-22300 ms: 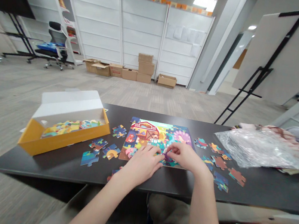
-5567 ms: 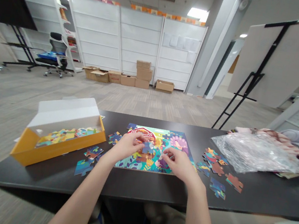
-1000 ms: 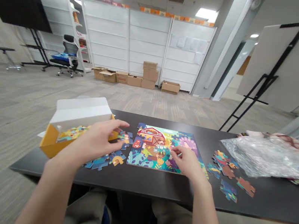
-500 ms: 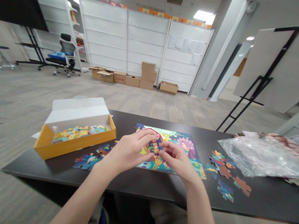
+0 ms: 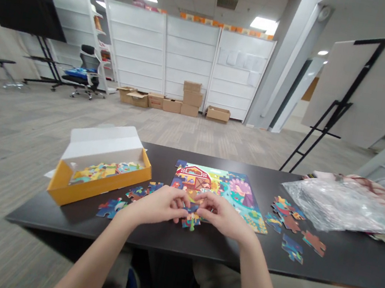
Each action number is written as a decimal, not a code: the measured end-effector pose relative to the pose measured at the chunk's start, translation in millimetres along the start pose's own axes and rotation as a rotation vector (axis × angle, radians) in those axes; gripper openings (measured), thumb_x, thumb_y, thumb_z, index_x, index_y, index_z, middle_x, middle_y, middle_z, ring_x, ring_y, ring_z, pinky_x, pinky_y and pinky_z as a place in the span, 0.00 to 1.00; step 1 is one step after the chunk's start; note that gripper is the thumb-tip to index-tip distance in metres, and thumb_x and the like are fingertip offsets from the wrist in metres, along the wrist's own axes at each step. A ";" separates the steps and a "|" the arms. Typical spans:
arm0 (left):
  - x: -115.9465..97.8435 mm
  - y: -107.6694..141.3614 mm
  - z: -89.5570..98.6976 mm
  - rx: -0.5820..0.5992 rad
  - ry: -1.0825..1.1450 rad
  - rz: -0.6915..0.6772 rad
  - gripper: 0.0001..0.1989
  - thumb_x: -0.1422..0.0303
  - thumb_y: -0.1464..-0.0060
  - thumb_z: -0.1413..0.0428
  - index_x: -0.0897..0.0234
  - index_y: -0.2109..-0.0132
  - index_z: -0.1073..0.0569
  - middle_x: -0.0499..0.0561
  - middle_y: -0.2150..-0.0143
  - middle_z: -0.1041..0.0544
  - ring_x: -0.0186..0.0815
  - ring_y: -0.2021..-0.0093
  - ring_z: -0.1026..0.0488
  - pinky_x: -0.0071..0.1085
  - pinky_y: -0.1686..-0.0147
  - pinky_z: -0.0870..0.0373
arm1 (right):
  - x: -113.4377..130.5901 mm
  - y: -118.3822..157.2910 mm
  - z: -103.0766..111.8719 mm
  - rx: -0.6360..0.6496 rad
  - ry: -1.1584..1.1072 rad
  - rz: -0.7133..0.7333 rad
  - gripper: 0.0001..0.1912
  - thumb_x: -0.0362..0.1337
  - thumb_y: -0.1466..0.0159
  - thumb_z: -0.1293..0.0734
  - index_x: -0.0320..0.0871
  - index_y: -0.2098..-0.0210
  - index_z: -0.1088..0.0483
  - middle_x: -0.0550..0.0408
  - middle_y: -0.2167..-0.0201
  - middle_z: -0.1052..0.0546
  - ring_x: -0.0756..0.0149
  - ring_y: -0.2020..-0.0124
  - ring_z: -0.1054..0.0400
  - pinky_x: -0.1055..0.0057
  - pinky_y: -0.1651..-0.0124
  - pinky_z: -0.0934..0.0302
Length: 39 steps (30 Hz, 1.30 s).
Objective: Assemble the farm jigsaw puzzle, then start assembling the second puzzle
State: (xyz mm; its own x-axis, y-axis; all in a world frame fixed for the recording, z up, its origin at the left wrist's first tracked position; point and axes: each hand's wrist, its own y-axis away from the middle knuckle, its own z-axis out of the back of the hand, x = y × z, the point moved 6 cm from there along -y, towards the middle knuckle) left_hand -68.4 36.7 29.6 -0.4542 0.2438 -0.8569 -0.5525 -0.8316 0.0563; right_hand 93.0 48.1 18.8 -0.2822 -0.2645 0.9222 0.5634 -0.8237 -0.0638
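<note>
A colourful puzzle picture (image 5: pixel 239 193) with a red barn lies on the dark table. At its near edge, my left hand (image 5: pixel 164 205) and my right hand (image 5: pixel 220 212) face each other with curled fingers. Between the fingertips are small joined puzzle pieces (image 5: pixel 192 221), partly hidden by the fingers; both hands close on them. To the left of my left hand lie loose dark-blue pieces (image 5: pixel 111 207). More loose pieces (image 5: pixel 286 212) are to the right of the picture.
An open yellow box (image 5: pixel 100 183) holding puzzle pieces stands at the left of the table (image 5: pixel 233 255). Clear plastic packaging (image 5: pixel 343 204) and folded cloth lie at the right. Beyond the table are cardboard boxes (image 5: pixel 191 99) and white shelving.
Both hands have come down and nearer from over the picture's middle, uncovering the red barn. Small joined pieces now show between the fingertips at the near edge.
</note>
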 end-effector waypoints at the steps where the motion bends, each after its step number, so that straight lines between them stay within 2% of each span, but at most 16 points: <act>1: 0.9 0.8 -1.0 0.018 0.040 0.013 0.10 0.61 0.44 0.41 0.64 0.59 0.27 0.49 0.70 0.19 0.35 0.71 0.21 0.27 0.69 0.27 | -0.8 -0.7 0.3 -0.012 -0.014 -0.002 0.14 0.39 0.37 0.32 0.44 0.53 0.31 0.59 0.71 0.26 0.67 0.68 0.33 0.70 0.64 0.40; 5: 1.1 1.4 3.1 0.005 0.120 0.034 0.12 0.61 0.45 0.40 0.65 0.60 0.27 0.50 0.72 0.19 0.35 0.71 0.21 0.28 0.68 0.27 | 1.0 -2.7 1.0 -0.051 -0.032 0.019 0.14 0.42 0.36 0.32 0.44 0.53 0.32 0.60 0.72 0.27 0.68 0.70 0.34 0.71 0.67 0.41; 11: 4.8 -5.7 14.6 -0.175 0.256 -0.019 0.13 0.60 0.47 0.38 0.64 0.62 0.27 0.49 0.72 0.20 0.38 0.70 0.19 0.32 0.67 0.24 | 3.5 -6.5 -0.7 -0.095 -0.113 0.037 0.19 0.44 0.37 0.30 0.46 0.49 0.35 0.61 0.73 0.28 0.69 0.72 0.34 0.71 0.69 0.43; 14: 7.6 -9.3 15.3 -0.252 0.181 -0.049 0.12 0.63 0.48 0.37 0.65 0.59 0.26 0.51 0.67 0.19 0.37 0.69 0.20 0.31 0.68 0.24 | -3.6 -10.5 3.7 -0.182 -0.115 0.004 0.20 0.44 0.38 0.30 0.45 0.51 0.35 0.63 0.76 0.29 0.69 0.75 0.34 0.71 0.71 0.44; 18: -2.3 -10.2 18.4 -0.358 0.033 -0.228 0.24 0.71 0.53 0.35 0.62 0.47 0.27 0.55 0.48 0.22 0.37 0.60 0.20 0.31 0.64 0.22 | -12.0 -14.2 9.3 -0.238 -0.071 -0.010 0.17 0.44 0.39 0.31 0.43 0.54 0.32 0.60 0.75 0.25 0.67 0.73 0.31 0.69 0.67 0.40; 20: -8.7 -10.4 17.8 -0.357 -0.040 -0.297 0.25 0.73 0.53 0.36 0.61 0.46 0.26 0.55 0.47 0.22 0.37 0.56 0.21 0.31 0.61 0.22 | -14.0 -14.8 10.1 -0.230 -0.067 -0.007 0.16 0.44 0.39 0.32 0.42 0.55 0.30 0.58 0.74 0.24 0.66 0.72 0.30 0.68 0.65 0.38; 22: -13.1 -10.9 17.2 -0.341 -0.106 -0.321 0.21 0.73 0.52 0.36 0.61 0.49 0.24 0.53 0.51 0.20 0.37 0.56 0.21 0.32 0.59 0.23 | -14.9 -14.4 10.9 -0.227 -0.066 -0.010 0.16 0.45 0.39 0.32 0.42 0.55 0.29 0.57 0.74 0.24 0.65 0.71 0.29 0.67 0.65 0.38; 26: -13.8 -13.9 19.3 -0.336 -0.235 -0.311 0.16 0.68 0.48 0.36 0.61 0.51 0.24 0.52 0.56 0.19 0.38 0.57 0.22 0.33 0.58 0.24 | -16.0 -11.3 16.6 -0.268 -0.081 -0.054 0.21 0.47 0.39 0.32 0.40 0.52 0.30 0.55 0.71 0.23 0.65 0.70 0.29 0.69 0.68 0.38; 29: -6.5 -21.1 26.8 -0.398 -0.367 -0.301 0.13 0.66 0.45 0.38 0.60 0.53 0.24 0.52 0.55 0.19 0.39 0.55 0.23 0.36 0.53 0.27 | -15.6 -6.7 31.4 -0.425 -0.064 -0.068 0.24 0.48 0.40 0.32 0.41 0.49 0.32 0.52 0.65 0.22 0.64 0.69 0.29 0.69 0.70 0.37; 32: 7.4 -37.1 36.1 -0.462 -0.494 -0.212 0.11 0.65 0.44 0.40 0.59 0.53 0.23 0.52 0.53 0.20 0.43 0.52 0.25 0.40 0.48 0.30 | -12.7 -1.6 46.3 -0.579 0.027 -0.039 0.20 0.46 0.40 0.32 0.42 0.52 0.30 0.50 0.64 0.22 0.64 0.67 0.28 0.67 0.66 0.34; 39: 20.1 -83.8 35.1 -0.418 -0.579 -0.129 0.08 0.63 0.45 0.42 0.58 0.58 0.22 0.51 0.53 0.19 0.45 0.49 0.26 0.39 0.46 0.32 | -12.8 8.5 59.2 -0.588 0.143 0.002 0.11 0.42 0.38 0.34 0.43 0.61 0.25 0.50 0.64 0.20 0.61 0.63 0.26 0.66 0.61 0.33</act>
State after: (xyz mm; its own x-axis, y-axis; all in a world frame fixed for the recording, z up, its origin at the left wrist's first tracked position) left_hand -55.8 128.8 25.7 -0.7647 0.4819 -0.4278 -0.3660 -0.8712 -0.3272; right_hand 147.4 74.1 29.1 -0.4066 -0.2976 0.8638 0.0518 -0.9514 -0.3034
